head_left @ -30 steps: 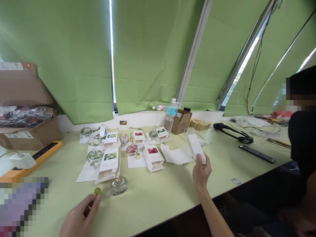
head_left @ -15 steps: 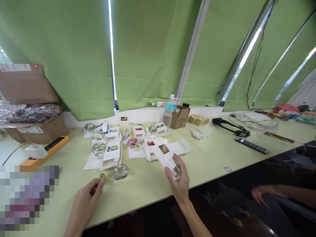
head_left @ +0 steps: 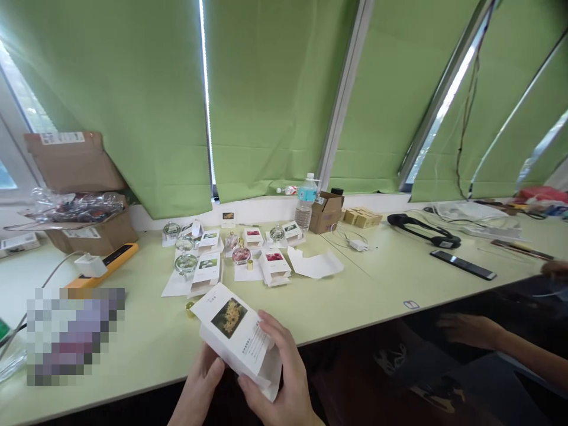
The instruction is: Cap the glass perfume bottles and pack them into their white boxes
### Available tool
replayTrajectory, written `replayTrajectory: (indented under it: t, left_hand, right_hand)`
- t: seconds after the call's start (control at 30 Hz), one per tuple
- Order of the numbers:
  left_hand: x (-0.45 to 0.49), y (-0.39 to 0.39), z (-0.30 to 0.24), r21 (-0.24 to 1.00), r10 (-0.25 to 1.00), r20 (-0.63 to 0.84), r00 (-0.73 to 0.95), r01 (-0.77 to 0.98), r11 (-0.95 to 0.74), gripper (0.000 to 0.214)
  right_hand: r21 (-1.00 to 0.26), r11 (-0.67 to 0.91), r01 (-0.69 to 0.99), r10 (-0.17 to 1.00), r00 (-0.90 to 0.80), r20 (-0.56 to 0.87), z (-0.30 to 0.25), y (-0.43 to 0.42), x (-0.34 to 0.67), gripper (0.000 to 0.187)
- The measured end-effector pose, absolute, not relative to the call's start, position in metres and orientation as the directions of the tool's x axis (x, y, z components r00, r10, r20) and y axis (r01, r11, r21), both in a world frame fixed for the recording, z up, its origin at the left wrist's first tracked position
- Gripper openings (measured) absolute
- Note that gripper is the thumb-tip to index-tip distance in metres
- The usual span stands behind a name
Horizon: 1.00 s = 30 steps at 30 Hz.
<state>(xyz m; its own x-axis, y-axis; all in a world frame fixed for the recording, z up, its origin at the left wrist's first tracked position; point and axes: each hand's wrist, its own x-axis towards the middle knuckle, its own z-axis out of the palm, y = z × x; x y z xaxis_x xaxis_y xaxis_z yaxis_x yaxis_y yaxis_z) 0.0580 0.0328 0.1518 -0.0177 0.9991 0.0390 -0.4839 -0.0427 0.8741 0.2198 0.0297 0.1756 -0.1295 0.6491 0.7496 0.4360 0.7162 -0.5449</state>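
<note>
A white carton (head_left: 237, 337) with a yellow flower picture is held low in front of me, above the table's near edge. My right hand (head_left: 281, 378) wraps its fingers round the carton's lower right side. From below, my left hand (head_left: 199, 390) grips the carton's bottom left. A small gold cap (head_left: 190, 309) lies on the table just behind the carton. Further back stand several round glass bottles (head_left: 186, 263) and open white cartons (head_left: 274, 266) on paper sheets.
A water bottle (head_left: 305, 204), small brown boxes (head_left: 326, 213) and a flat white carton blank (head_left: 316, 264) lie at the back. Cardboard boxes (head_left: 84, 195) and an orange power strip (head_left: 106, 263) stand at left. Another person's hand (head_left: 465, 331) reaches in below the table at right.
My right hand has carried the carton from the right back toward me. My left hand left the gold cap and joined it on the carton. The view swung left.
</note>
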Motion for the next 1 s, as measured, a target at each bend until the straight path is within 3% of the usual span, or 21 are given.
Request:
replayTrajectory:
  t: [0.13, 0.3, 0.43, 0.63, 0.77, 0.93, 1.0]
  left_hand:
    - [0.065, 0.025, 0.133, 0.597, 0.963, 0.093, 0.251, -0.789, 0.148, 0.053]
    - [0.065, 0.026, 0.125, 0.365, 0.911, 0.133, 0.39, -0.874, 0.321, 0.042]
    - [0.066, 0.03, 0.138, 0.316, 0.933, 0.131, 0.335, -0.906, 0.281, 0.05]
    - [0.069, 0.033, 0.161, 0.328, 0.922, 0.112, 0.37, -0.89, 0.317, 0.075]
    - [0.071, 0.034, 0.167, 0.311, 0.935, 0.056, 0.35, -0.896, 0.317, 0.08]
    - [0.075, 0.035, 0.168, 0.285, 0.948, 0.048, 0.315, -0.914, 0.289, 0.077]
    - [0.076, 0.035, 0.166, 0.288, 0.941, 0.057, 0.333, -0.908, 0.303, 0.076]
  right_hand:
    - [-0.519, 0.7, 0.491, 0.673, -0.211, 0.709, 0.177, 0.017, 0.212, 0.069]
    - [-0.529, 0.677, 0.512, 0.702, -0.234, 0.672, 0.172, 0.014, 0.212, 0.085]
    - [-0.606, 0.687, 0.401, 0.717, -0.243, 0.653, 0.172, 0.014, 0.215, 0.091]
    - [-0.759, 0.588, 0.278, 0.809, -0.212, 0.549, 0.184, 0.018, 0.218, 0.043]
    - [-0.762, 0.593, 0.261, 0.805, -0.229, 0.547, 0.187, 0.02, 0.22, 0.05]
    - [-0.726, 0.578, 0.372, 0.816, -0.274, 0.509, 0.185, 0.016, 0.217, 0.069]
    - [-0.72, 0.558, 0.412, 0.83, -0.271, 0.488, 0.184, 0.015, 0.216, 0.068]
